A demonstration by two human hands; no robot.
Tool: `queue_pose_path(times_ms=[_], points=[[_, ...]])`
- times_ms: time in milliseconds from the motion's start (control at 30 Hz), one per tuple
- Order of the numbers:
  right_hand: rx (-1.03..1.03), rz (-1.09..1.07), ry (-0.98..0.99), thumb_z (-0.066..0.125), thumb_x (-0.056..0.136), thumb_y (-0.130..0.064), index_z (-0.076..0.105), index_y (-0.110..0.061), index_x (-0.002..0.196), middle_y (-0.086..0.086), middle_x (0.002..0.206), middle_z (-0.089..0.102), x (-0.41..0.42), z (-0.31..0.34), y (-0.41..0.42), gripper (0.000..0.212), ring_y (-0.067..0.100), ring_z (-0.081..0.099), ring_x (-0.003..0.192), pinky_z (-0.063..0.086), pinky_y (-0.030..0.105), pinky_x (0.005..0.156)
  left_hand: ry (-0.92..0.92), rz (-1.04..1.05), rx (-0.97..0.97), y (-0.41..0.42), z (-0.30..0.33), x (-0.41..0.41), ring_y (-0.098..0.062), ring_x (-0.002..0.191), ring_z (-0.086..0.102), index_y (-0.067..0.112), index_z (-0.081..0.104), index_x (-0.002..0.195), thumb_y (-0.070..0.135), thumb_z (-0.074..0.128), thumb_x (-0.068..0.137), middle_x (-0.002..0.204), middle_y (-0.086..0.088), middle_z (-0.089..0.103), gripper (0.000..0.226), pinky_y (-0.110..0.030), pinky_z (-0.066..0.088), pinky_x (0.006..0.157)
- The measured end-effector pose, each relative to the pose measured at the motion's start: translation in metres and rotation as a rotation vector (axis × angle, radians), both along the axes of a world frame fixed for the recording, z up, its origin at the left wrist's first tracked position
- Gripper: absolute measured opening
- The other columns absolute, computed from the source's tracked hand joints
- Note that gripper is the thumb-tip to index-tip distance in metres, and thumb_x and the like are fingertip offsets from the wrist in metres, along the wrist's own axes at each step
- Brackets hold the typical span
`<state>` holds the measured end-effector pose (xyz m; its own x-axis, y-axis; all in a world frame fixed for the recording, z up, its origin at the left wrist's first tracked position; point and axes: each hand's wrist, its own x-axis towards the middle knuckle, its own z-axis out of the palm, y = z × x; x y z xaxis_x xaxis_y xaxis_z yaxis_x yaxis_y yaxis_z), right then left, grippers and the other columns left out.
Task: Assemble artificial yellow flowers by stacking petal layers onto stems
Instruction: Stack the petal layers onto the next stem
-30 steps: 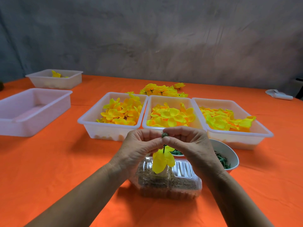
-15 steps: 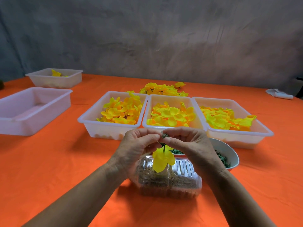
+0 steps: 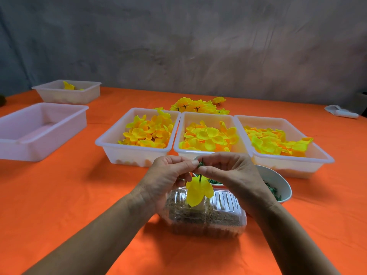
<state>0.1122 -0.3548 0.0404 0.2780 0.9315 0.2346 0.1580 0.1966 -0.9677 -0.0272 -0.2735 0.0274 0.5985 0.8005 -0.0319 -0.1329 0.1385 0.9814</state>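
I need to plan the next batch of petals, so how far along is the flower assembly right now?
Done: a pile of finished flowers lies behind the middle tray. In hand: the left hand and right hand pinch a green stem with a yellow petal layer hanging on it. Left: all three trays hold many loose petals, as in the right tray, so much of the work remains.
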Motion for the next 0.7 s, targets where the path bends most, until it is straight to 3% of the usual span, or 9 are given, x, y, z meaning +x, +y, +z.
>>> queue_pose_path(times_ms=[133, 400, 533, 700], points=[[0.017, -0.009, -0.004, 0.075, 0.069, -0.006, 0.069, 0.004, 0.098, 0.028, 0.093, 0.069, -0.001, 0.0, 0.0, 0.031, 0.043, 0.065, 0.092, 0.053, 0.049, 0.082, -0.002, 0.012, -0.07, 0.0, 0.002, 0.003, -0.005, 0.045, 0.047, 0.005, 0.066, 0.076, 0.008, 0.065, 0.08, 0.055, 0.0, 0.054, 0.005, -0.015, 0.033, 0.041], [-0.006, 0.022, -0.017, 0.075, 0.064, -0.021, 0.073, -0.002, 0.09, 0.021, 0.089, 0.072, 0.002, -0.006, -0.001, 0.032, 0.034, 0.067, 0.084, 0.049, 0.059, 0.08, 0.096, 0.041, -0.054, 0.003, 0.001, 0.003, -0.006, 0.047, 0.047, 0.004, 0.066, 0.08, 0.006, 0.064, 0.082, 0.055, 0.002, 0.056, 0.003, -0.016, 0.034, 0.043], [-0.02, 0.057, -0.053, 0.072, 0.075, -0.005, 0.074, -0.006, 0.087, 0.016, 0.086, 0.073, 0.003, -0.01, -0.001, 0.012, 0.018, 0.066, 0.077, 0.054, 0.034, 0.073, 0.173, 0.065, 0.008, 0.003, -0.002, 0.002, -0.006, 0.051, 0.048, 0.011, 0.068, 0.069, 0.009, 0.065, 0.081, 0.059, 0.003, 0.06, 0.012, -0.02, 0.033, 0.05], [-0.014, 0.084, -0.075, 0.074, 0.074, -0.01, 0.074, -0.009, 0.085, 0.007, 0.078, 0.073, 0.005, -0.013, -0.002, 0.011, 0.011, 0.065, 0.072, 0.052, 0.02, 0.064, 0.229, 0.082, 0.009, 0.002, -0.005, 0.001, -0.006, 0.055, 0.048, 0.015, 0.07, 0.062, 0.014, 0.07, 0.079, 0.066, 0.0, 0.062, 0.017, -0.026, 0.031, 0.057]])
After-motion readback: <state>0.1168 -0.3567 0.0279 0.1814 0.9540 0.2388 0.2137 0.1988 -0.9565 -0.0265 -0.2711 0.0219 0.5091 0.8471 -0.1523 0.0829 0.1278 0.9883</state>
